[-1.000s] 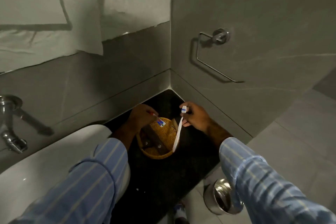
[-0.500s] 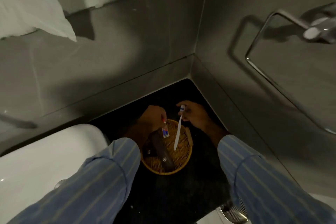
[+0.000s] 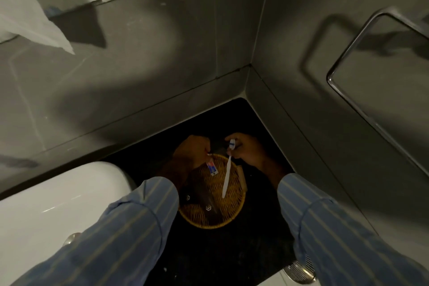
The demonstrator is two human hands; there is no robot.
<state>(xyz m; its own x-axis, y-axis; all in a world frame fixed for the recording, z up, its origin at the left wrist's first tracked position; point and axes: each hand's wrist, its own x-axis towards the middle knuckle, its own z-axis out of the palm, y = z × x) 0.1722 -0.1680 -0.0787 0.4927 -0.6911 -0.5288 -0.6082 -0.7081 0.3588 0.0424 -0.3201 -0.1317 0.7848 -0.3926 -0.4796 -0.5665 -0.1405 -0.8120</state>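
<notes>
Pinching a small tube point(image 3: 211, 168) over the basket point(image 3: 234, 216), the left hand point(image 3: 193, 150) sits just beside the right hand point(image 3: 247, 148), which grips a toothbrush point(image 3: 227, 175) hanging above the weave.

A black stone counter point(image 3: 232, 253) filled the wall corner; a round woven wicker basket point(image 3: 210, 225) sat on it, near a white ceramic basin point(image 3: 58, 204).

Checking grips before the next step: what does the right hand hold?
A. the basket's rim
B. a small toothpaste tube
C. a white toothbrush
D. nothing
C: the right hand pinches the white toothbrush near its head, handle hanging over the woven basket; the left hand holds the small tube.
</notes>
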